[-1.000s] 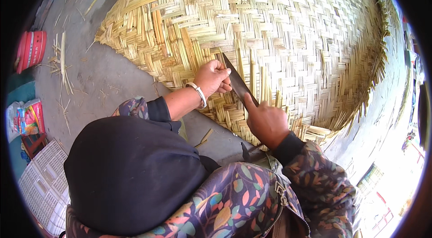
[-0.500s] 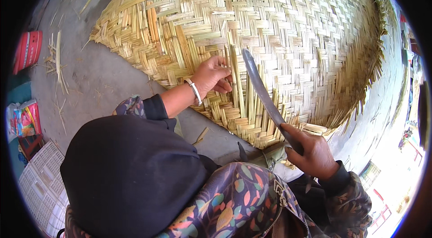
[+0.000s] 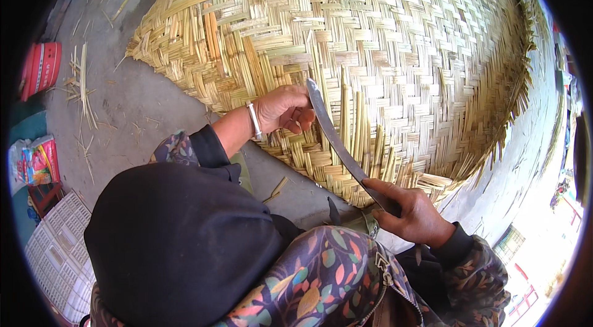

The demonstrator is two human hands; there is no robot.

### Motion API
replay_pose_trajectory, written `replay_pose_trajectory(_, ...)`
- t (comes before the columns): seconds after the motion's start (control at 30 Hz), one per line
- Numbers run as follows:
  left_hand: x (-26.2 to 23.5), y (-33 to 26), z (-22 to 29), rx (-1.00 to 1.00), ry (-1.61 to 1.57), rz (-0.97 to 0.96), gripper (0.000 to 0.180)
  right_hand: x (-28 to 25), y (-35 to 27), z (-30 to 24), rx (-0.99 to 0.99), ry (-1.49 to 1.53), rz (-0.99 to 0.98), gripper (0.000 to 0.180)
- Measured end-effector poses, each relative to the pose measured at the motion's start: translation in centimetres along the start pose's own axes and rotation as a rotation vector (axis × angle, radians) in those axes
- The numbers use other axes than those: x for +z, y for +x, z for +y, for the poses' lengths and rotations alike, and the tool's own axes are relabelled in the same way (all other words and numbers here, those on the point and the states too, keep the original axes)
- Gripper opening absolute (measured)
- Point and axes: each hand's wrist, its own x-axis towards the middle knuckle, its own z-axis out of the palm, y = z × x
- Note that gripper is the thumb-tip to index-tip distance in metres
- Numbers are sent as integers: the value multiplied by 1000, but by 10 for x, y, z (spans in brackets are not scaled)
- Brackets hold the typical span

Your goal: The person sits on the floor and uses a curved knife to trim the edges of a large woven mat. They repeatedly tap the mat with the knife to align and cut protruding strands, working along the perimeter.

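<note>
A large mat of woven bamboo strips (image 3: 407,49) lies before me, with upright loose strip ends (image 3: 353,117) along its near edge. My right hand (image 3: 415,211) is closed around the handle end of a long, slightly curved dark knife (image 3: 338,141). The blade slants up and left over the loose ends, its tip beside the fingers of my left hand (image 3: 284,109). That hand is curled at the mat's near edge, a white bangle at its wrist. Whatever lies between its fingers is hidden.
Cut strips (image 3: 85,89) are scattered on the grey floor at the left. Beyond them stand a red bucket-like container (image 3: 42,70), a colourful plastic bag (image 3: 38,160) and a white lattice crate (image 3: 62,253). Frayed strip ends run along the mat's right edge.
The knife has moved left and slightly down, bringing its tip from right of the strips to my left fingers. My left hand has shifted a little left, its fingers more curled.
</note>
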Motion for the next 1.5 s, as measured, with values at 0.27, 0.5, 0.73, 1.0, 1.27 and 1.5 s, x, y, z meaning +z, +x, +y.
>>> replay_pose_trajectory(0.27, 23, 12, -14, 89, 201, 427, 26, 1, 11, -2, 32, 126, -42, 56)
replay_pose_trajectory(0.5, 27, 8, -31, 243, 91, 515, 22, -5, 38, 1, 268, 222, -28, 57)
replay_pose_trajectory(0.73, 14, 6, -32, 211, -23, 379, 21, 1, 38, -2, 96, -520, 41, 51)
replay_pose_trajectory(1.0, 14, 9, -25, 130, -153, 409, 28, 46, 69, 27, 2, -572, 285, 59)
replay_pose_trajectory(1.27, 16, 8, -20, 90, -118, 421, 35, 73, 126, 38, -75, -497, 585, 61)
replay_pose_trajectory(1.5, 18, 0, -7, -21, -194, 325, 29, 60, 133, 32, -81, -650, 446, 58)
